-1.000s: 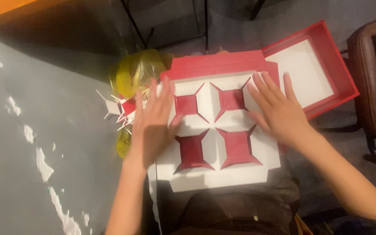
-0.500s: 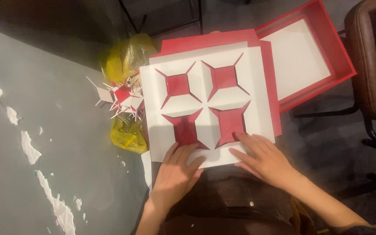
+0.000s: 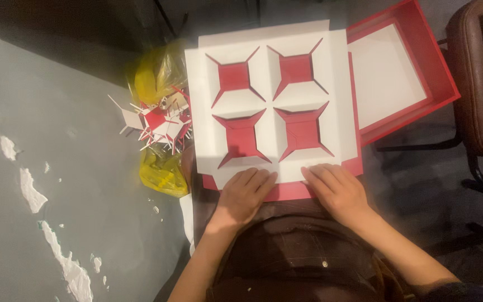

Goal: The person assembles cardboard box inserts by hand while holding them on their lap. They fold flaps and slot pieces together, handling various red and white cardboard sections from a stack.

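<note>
The insert (image 3: 272,106) lies on a box (image 3: 286,190), seemingly; lid (image 3: 415,84) right.

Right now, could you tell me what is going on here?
A person presses both hands flat on the near edge of a white card insert with four red square pockets: left hand, right hand. The insert lies on a red box on their lap. A second red tray sits beyond, and paper offcuts lie beside a yellow bag.
</note>
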